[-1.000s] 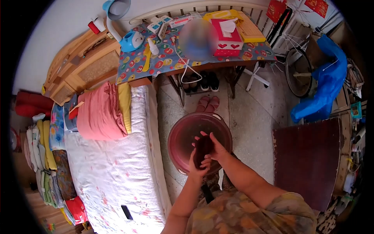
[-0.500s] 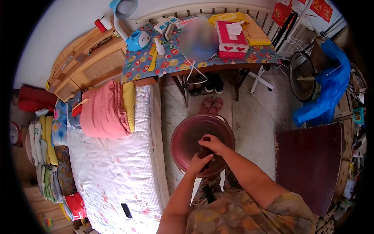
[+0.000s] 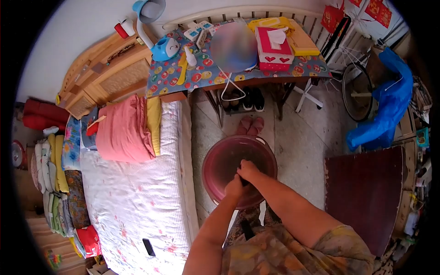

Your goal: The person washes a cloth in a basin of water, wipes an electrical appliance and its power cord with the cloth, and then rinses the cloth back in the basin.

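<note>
A reddish-purple plastic basin point(image 3: 211, 167) with pale handles at its rim stands on the floor in front of me. Over it, my left hand point(image 3: 234, 187) and my right hand point(image 3: 249, 171) are closed close together, the right a little farther forward. Between them shows a bit of a small dark bundle point(image 3: 245, 182), perhaps cloth; my fingers hide most of it. What lies at the bottom of the basin is too dim to make out.
On my left is a bed point(image 3: 137, 197) with a folded pink quilt point(image 3: 123, 130) and a phone point(image 3: 148, 247). Ahead, pink slippers point(image 3: 250, 125) lie before a cluttered table point(image 3: 206, 82). A dark red board point(image 3: 362, 197) and blue plastic point(image 3: 389, 101) are at right.
My hands have come closer together and their grip has turned, so less of the dark bundle shows. The view has shifted slightly; the basin stays in place.
</note>
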{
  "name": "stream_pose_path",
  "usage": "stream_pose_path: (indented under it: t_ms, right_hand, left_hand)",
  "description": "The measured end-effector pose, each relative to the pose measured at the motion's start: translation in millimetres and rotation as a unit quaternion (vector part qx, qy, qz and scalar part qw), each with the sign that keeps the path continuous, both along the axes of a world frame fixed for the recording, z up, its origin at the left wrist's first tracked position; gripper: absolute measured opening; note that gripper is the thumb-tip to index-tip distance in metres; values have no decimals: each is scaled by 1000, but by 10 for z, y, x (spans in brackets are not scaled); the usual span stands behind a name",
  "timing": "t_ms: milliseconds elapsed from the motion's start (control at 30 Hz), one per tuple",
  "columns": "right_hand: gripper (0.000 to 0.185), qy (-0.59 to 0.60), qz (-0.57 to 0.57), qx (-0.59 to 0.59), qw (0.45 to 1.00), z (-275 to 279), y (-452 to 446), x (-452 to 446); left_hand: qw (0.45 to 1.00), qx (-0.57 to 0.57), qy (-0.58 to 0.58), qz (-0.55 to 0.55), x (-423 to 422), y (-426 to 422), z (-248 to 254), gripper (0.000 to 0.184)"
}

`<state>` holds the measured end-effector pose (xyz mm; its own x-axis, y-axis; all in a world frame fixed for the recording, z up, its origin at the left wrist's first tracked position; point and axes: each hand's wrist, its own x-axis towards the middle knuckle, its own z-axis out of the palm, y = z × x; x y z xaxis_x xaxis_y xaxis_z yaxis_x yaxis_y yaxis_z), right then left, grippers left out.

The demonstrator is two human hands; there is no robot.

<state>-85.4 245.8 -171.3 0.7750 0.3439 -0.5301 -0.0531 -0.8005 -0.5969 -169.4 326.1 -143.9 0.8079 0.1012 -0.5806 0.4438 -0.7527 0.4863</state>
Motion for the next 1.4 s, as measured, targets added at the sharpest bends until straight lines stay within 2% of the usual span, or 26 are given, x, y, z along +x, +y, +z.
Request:
stream_pose_path:
  t_ms: [67, 133, 233, 267, 300, 333, 367, 400, 433, 467, 533, 567, 600, 633, 667, 767, 800, 833, 967, 1000, 1067, 1133, 1200, 1300, 1333, 1400]
  right_hand:
    - [40, -10, -12, 5, 1000, 11, -41, -33]
    - [42, -21, -23, 11, 999, -86, -99, -70]
    - [52, 38, -24, -23, 999, 20, -157, -37]
    - [51, 136, -54, 23, 989, 232, -203, -23]
    - [51, 234, -84, 68, 966, 398, -229, 5]
    - [51, 233, -84, 68, 966, 401, -279, 52]
    - [54, 338, -125, 177, 916, 395, -369, 101]
    - [56, 434, -164, 281, 840, 387, -450, 133]
    - [53, 454, -167, 302, 821, 381, -486, 154]
    - [53, 455, -168, 304, 820, 373, -494, 146]
    - [54, 485, -241, 338, 770, 454, -453, 133]
    - [54, 487, -241, 341, 767, 443, -416, 108]
    - [54, 505, -251, 433, 704, 465, -367, 75]
    - [54, 516, -258, 519, 631, 486, -315, 56]
    - [54, 516, -259, 521, 628, 506, -259, 34]
    - [45, 503, -277, 591, 567, 695, -160, 47]
    - [40, 491, -236, 563, 622, 672, -159, 113]
    - [35, 477, -193, 531, 673, 657, -151, 165]
    - [27, 429, -177, 484, 742, 778, -182, 247]
    - [25, 399, -168, 486, 759, 762, -188, 241]
    - [22, 367, -155, 489, 776, 723, -180, 224]
    - [16, 273, -134, 439, 846, 609, -149, 183]
    - [12, 149, -104, 364, 914, 376, -72, 123]
    - [13, -15, -39, 199, 979, 215, 6, 72]
    - [13, -18, -34, 201, 979, 197, 24, 37]
    - [13, -139, 69, 64, 986, 216, 61, 61]
  left_hand:
    - [999, -8, -21, 26, -55, -13, -17, 56]
    - [989, -19, -145, 16, -78, 5, -28, 54]
    - [994, -88, -65, 30, -89, 51, 151, 49]
    - [994, -87, -66, 31, -108, 69, 134, 49]
    - [976, -181, -58, 109, -142, 77, 148, 45]
    - [943, -273, -49, 186, -156, 89, 162, 42]
    - [943, -273, -49, 185, -169, 111, 182, 42]
    - [887, -371, 15, 275, -144, 127, 377, 42]
    - [809, -460, 79, 357, -129, 151, 486, 42]
    - [810, -458, 80, 356, -146, 191, 479, 42]
    - [670, -604, 153, 404, -167, 255, 518, 43]
    - [632, -636, 147, 418, -179, 239, 540, 45]
    - [635, -633, 148, 418, -180, 230, 525, 45]
    - [557, -716, 156, 391, -191, 223, 492, 44]
    - [471, -789, 163, 358, -203, 207, 473, 44]
    - [424, -801, 177, 383, -230, 107, 468, 46]
    - [426, -800, 176, 384, -207, 105, 502, 46]
    - [472, -767, 174, 398, -178, 104, 541, 46]
    - [593, -689, 119, 399, -153, 52, 751, 41]
    - [592, -691, 114, 398, -130, 63, 730, 41]
    - [790, -501, 160, 315, -58, 113, 689, 34]
    - [832, -443, 148, 298, 11, 72, 785, 36]
    - [925, -280, 39, 256, 37, -23, 817, 40]
    - [948, -247, 46, 196, 91, -21, 716, 39]
    - [961, -218, 76, 152, 118, -29, 715, 41]
    - [970, -195, 20, 143, 88, -41, 425, 40]
